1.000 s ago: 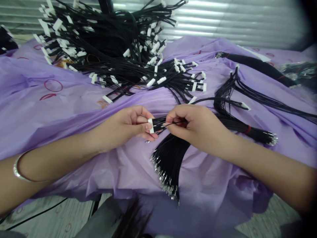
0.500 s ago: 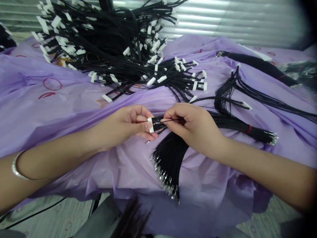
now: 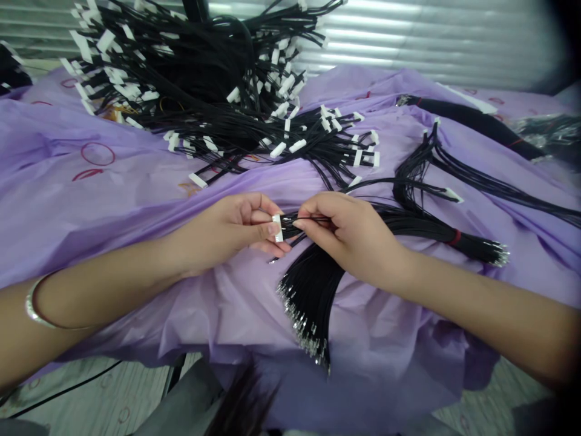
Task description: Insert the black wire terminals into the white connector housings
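Note:
My left hand (image 3: 249, 223) pinches a white connector housing (image 3: 278, 228), with black wires running out of its right side. Close beside it, my right hand (image 3: 345, 233) is closed, thumb and forefinger gripping a thin black wire (image 3: 303, 219) near the housing. Whether the wire's tip sits inside the housing is too small to tell. Below my right hand a fanned bundle of black wires (image 3: 313, 297) hangs down, silver terminals at its ends. Another bundle (image 3: 422, 225), tied with a red band (image 3: 455, 236), stretches to the right from behind that hand.
A large heap of black cables with white connectors (image 3: 213, 79) lies at the back. Purple sheeting (image 3: 149, 200) covers the table, with red rubber bands (image 3: 97, 154) on the left. More wires (image 3: 499, 181) and a dark tied bundle (image 3: 472, 121) lie at the right.
My right hand has shifted very slightly left, bringing the wire closer to the housing. My left hand still holds the housing in nearly the same place.

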The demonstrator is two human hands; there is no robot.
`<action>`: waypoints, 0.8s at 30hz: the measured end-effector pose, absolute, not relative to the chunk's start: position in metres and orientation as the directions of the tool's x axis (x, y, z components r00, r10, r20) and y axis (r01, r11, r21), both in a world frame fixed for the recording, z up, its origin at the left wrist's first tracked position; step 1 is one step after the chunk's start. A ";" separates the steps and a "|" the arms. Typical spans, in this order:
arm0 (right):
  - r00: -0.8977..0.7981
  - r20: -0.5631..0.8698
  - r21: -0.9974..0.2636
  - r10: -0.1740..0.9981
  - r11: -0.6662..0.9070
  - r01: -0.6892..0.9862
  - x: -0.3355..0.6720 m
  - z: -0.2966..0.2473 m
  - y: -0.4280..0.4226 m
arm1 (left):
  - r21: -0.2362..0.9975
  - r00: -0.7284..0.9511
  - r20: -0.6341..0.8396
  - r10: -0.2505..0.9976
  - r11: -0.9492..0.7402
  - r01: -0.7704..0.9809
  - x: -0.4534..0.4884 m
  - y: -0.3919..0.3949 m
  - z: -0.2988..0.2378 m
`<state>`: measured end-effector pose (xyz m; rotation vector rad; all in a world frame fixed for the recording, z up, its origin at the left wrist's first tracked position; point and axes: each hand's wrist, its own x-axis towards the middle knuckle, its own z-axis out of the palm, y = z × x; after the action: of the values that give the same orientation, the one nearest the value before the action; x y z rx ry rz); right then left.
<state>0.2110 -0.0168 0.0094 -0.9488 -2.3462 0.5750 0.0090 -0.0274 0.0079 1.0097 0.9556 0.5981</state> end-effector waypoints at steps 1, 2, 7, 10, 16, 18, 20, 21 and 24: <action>-0.611 0.316 -0.557 0.726 0.663 0.500 0.211 0.010 -0.017 | 0.898 0.474 -0.387 0.791 0.440 -0.001 0.009 -0.028 0.008; -0.617 0.312 -0.551 0.722 0.667 0.502 0.212 0.010 -0.017 | 0.895 0.470 -0.392 0.791 0.446 -0.004 0.010 -0.028 0.008; -0.656 0.304 -0.552 0.691 0.689 0.470 0.213 0.014 -0.017 | 0.898 0.465 -0.393 0.793 0.441 0.006 0.011 -0.029 0.011; -0.631 0.274 -0.607 0.725 0.640 0.471 0.211 0.017 -0.017 | 0.907 0.464 -0.383 0.799 0.421 0.025 0.012 -0.030 0.012; -0.650 0.337 -0.547 0.681 0.703 0.454 0.207 0.012 -0.019 | 0.921 0.469 -0.365 0.804 0.385 0.056 0.012 -0.029 0.013; -0.657 0.350 -0.539 0.668 0.717 0.442 0.205 0.009 -0.020 | 0.923 0.475 -0.362 0.802 0.379 0.063 0.012 -0.028 0.012; -0.653 0.353 -0.541 0.670 0.716 0.442 0.204 0.007 -0.021 | 0.924 0.480 -0.358 0.801 0.378 0.059 0.012 -0.028 0.012; -0.654 0.350 -0.538 0.671 0.715 0.446 0.204 0.008 -0.020 | 0.923 0.483 -0.357 0.799 0.381 0.051 0.012 -0.028 0.012; -0.695 0.333 -0.497 0.637 0.745 0.445 0.206 0.014 -0.019 | 0.916 0.489 -0.351 0.798 0.401 0.004 0.013 -0.028 0.012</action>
<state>0.2061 -0.0192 0.0144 -0.8182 -2.4514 0.5254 0.0131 -0.0280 0.0117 1.0452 0.9365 0.6080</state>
